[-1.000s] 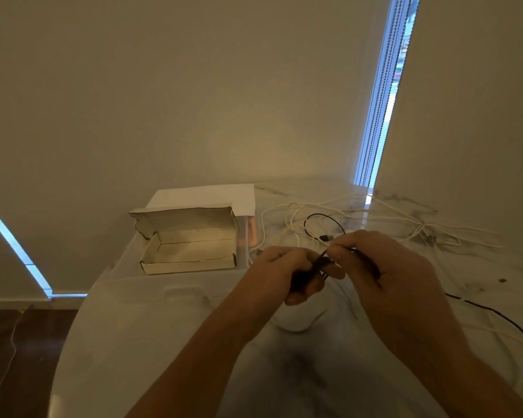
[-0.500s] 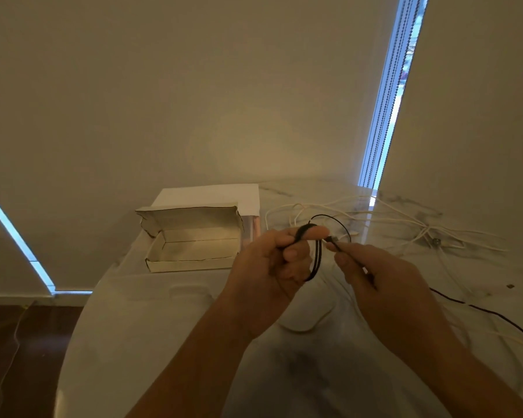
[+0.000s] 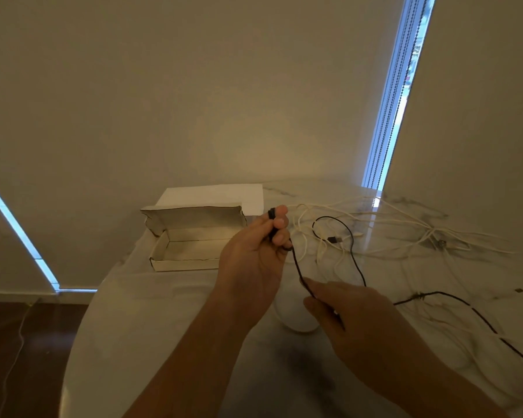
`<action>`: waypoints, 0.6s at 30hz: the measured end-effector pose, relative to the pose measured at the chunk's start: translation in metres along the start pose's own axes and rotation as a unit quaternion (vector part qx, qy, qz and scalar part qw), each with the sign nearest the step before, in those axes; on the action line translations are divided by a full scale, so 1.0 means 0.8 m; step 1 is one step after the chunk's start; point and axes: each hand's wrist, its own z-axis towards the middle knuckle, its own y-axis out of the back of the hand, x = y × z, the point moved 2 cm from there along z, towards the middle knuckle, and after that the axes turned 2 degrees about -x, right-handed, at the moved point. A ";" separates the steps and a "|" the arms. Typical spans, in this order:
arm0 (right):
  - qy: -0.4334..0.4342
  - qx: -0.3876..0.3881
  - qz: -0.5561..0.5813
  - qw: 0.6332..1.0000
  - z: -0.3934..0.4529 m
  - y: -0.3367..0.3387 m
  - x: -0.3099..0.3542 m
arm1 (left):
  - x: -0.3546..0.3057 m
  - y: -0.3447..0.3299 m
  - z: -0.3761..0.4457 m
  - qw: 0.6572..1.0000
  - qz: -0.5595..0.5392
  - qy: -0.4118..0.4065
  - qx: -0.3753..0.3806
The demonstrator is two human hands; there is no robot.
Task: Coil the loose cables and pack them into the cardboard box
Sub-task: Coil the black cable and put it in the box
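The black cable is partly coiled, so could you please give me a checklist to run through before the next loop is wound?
1. Left hand grips the started coil of the black cable: ok.
2. Right hand pinches the black cable further along: ok.
3. Free run is clear of the white cables: not ok, it loops over them.
4. Cardboard box open and ready: ok.
5. Box interior free of other items: ok, nothing visible inside.
6. Cable's far end is free: cannot tell, it runs out of view.

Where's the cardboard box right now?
The open cardboard box sits at the table's far left, just left of the raised left hand.
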 end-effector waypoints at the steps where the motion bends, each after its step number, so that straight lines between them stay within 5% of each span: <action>1: 0.006 0.008 0.002 1.000 -0.001 0.000 0.004 | 0.000 0.000 0.001 1.000 0.006 -0.005 -0.001; 12: 0.087 -0.003 -0.016 0.996 -0.009 0.016 0.020 | 0.010 0.005 0.005 0.987 0.135 -0.067 -0.049; 18: 0.088 -0.075 0.020 0.993 -0.007 0.024 0.020 | 0.023 -0.001 -0.005 0.963 0.270 -0.023 0.012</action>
